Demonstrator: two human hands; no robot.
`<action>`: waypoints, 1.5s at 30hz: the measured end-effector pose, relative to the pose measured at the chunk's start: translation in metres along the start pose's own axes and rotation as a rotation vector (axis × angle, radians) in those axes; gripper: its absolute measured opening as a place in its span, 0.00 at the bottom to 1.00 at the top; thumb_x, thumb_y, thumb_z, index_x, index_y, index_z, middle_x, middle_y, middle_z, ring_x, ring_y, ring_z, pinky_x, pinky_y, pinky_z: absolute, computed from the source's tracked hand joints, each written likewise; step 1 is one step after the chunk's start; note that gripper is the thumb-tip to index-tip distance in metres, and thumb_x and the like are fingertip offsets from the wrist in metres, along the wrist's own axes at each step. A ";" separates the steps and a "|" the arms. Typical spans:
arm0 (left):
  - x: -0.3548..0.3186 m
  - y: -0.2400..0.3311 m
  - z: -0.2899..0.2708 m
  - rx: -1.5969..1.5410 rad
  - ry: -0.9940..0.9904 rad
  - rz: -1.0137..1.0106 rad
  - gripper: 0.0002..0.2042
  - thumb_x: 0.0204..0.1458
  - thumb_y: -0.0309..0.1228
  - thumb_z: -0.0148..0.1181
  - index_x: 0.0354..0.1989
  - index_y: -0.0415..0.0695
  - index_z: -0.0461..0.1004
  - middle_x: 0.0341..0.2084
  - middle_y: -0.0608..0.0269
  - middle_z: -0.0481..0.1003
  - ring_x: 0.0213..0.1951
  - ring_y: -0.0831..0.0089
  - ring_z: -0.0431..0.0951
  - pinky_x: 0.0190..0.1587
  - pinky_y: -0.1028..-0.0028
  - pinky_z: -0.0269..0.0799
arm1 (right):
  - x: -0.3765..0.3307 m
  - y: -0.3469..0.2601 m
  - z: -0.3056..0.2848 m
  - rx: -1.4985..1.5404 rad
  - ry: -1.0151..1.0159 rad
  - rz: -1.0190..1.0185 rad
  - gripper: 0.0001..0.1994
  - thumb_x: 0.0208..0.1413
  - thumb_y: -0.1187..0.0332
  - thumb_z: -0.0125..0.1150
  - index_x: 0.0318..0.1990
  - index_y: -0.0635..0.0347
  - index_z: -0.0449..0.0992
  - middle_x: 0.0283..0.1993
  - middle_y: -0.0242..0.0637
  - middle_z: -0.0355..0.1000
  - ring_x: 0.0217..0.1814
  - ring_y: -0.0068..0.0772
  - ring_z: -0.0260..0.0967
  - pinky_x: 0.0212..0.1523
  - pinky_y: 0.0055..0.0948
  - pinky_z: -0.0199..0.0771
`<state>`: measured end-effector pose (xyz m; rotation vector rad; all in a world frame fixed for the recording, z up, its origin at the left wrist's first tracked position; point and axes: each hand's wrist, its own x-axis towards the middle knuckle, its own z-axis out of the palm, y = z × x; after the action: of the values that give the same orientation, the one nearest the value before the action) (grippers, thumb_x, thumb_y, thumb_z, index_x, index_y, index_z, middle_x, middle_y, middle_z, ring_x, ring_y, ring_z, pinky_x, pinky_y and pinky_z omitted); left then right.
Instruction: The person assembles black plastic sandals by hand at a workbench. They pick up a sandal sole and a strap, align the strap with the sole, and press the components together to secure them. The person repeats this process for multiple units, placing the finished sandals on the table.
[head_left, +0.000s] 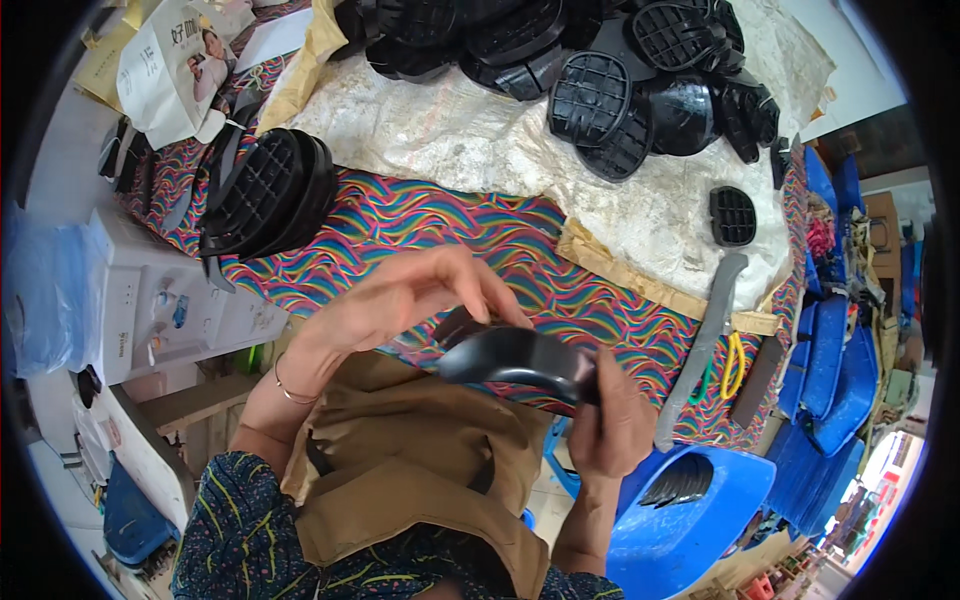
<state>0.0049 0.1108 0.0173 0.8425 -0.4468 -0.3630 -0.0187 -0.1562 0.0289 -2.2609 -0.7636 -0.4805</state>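
A glossy black moulded pad (515, 360), curved and smooth on the side I see, is held in front of my apron. My right hand (612, 420) grips its right end, fingers closed around it. My left hand (420, 295) arches over its left end with bent fingers, the fingertips pressed to its far edge. The pad's far side is mostly hidden. Beyond my left hand, a stack of black pads (265, 195) with gridded faces rests on the patterned cloth (420, 215). A single small gridded pad (733, 216) lies at the right on a whitish sheet (420, 120).
Many black pads (590, 98) are heaped at the far side. To the right lie a long grey blade-like tool (715, 330), a yellow looped handle (735, 365) and a dark bar (758, 382). A blue bin (735, 490) with black pieces stands below right; a paper bag (170, 75) sits far left.
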 end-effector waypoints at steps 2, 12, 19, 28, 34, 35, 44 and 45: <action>-0.008 0.007 0.000 0.092 0.167 -0.153 0.17 0.43 0.34 0.75 0.32 0.41 0.71 0.40 0.54 0.75 0.48 0.65 0.76 0.51 0.68 0.69 | -0.004 -0.004 0.009 -0.036 -0.077 -0.154 0.24 0.43 0.81 0.59 0.53 0.71 0.74 0.43 0.55 0.77 0.41 0.45 0.80 0.34 0.32 0.79; -0.011 0.008 0.021 0.671 0.277 -0.299 0.18 0.41 0.25 0.75 0.39 0.43 0.72 0.44 0.61 0.75 0.52 0.69 0.74 0.54 0.71 0.68 | -0.012 -0.011 0.033 -0.199 -0.104 -0.347 0.19 0.52 0.80 0.57 0.52 0.76 0.72 0.43 0.52 0.76 0.25 0.26 0.70 0.23 0.23 0.70; -0.043 0.037 0.004 0.613 0.394 -0.350 0.19 0.44 0.21 0.70 0.47 0.39 0.74 0.51 0.53 0.73 0.57 0.61 0.72 0.60 0.62 0.67 | -0.011 -0.010 0.035 -0.207 -0.066 -0.323 0.20 0.51 0.78 0.58 0.53 0.75 0.72 0.43 0.50 0.76 0.26 0.26 0.71 0.23 0.22 0.70; -0.004 0.012 0.050 0.991 0.183 -0.317 0.17 0.45 0.28 0.70 0.45 0.39 0.78 0.42 0.55 0.79 0.48 0.60 0.78 0.51 0.65 0.70 | -0.017 -0.016 0.012 0.408 -0.279 0.243 0.29 0.47 0.79 0.63 0.61 0.69 0.66 0.49 0.50 0.75 0.37 0.31 0.75 0.34 0.25 0.76; -0.010 0.010 0.046 0.956 0.142 -0.269 0.20 0.43 0.27 0.73 0.46 0.41 0.78 0.39 0.57 0.78 0.42 0.63 0.77 0.47 0.66 0.69 | -0.036 -0.004 -0.003 1.280 -0.314 1.169 0.15 0.60 0.74 0.57 0.54 0.66 0.72 0.44 0.37 0.76 0.32 0.16 0.69 0.35 0.19 0.71; -0.009 0.009 0.045 0.951 0.137 -0.272 0.20 0.43 0.27 0.73 0.46 0.40 0.78 0.39 0.57 0.78 0.42 0.62 0.77 0.47 0.66 0.69 | -0.037 0.002 -0.003 1.300 -0.468 1.193 0.13 0.61 0.73 0.57 0.51 0.66 0.74 0.40 0.36 0.77 0.30 0.16 0.68 0.34 0.18 0.70; -0.011 -0.001 0.034 0.902 0.125 -0.155 0.19 0.43 0.30 0.73 0.44 0.38 0.76 0.38 0.55 0.77 0.42 0.60 0.77 0.47 0.65 0.68 | 0.002 -0.021 -0.033 0.607 -0.205 0.225 0.09 0.36 0.73 0.75 0.24 0.60 0.79 0.17 0.35 0.68 0.18 0.36 0.64 0.19 0.28 0.58; -0.012 -0.002 0.032 0.892 0.125 -0.144 0.19 0.44 0.30 0.73 0.43 0.38 0.76 0.38 0.54 0.77 0.42 0.60 0.77 0.48 0.64 0.68 | 0.002 -0.016 -0.032 0.612 -0.222 0.291 0.08 0.38 0.74 0.74 0.26 0.61 0.79 0.18 0.35 0.68 0.18 0.36 0.65 0.20 0.30 0.60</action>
<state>-0.0219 0.0948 0.0312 1.7612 -0.4298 -0.2311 -0.0317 -0.1683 0.0598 -1.8106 -0.5726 0.1373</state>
